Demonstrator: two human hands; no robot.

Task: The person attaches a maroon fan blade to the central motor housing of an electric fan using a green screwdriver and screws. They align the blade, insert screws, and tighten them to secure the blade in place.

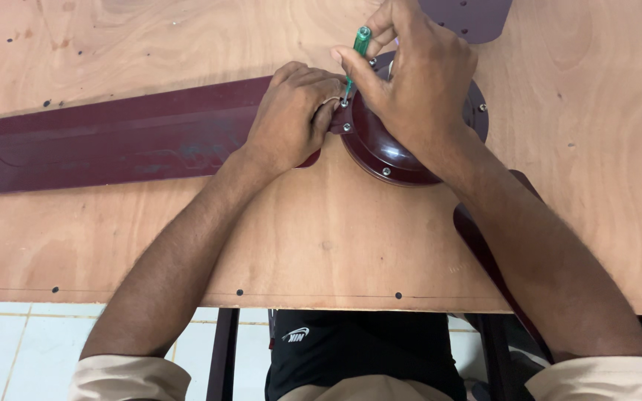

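Observation:
A dark maroon ceiling fan lies on a plywood table. Its round motor housing sits under my right hand. A long blade stretches to the left. My left hand presses down on the blade's inner end where it meets the housing. My right hand grips a green-handled screwdriver held upright, its tip on a screw at the blade joint. A second blade runs toward me beneath my right forearm, and a third blade shows at the top edge.
Several small screws dot the housing rim. The table's near edge lies just in front of my body, with white floor tiles below at the left and dark table legs under the board.

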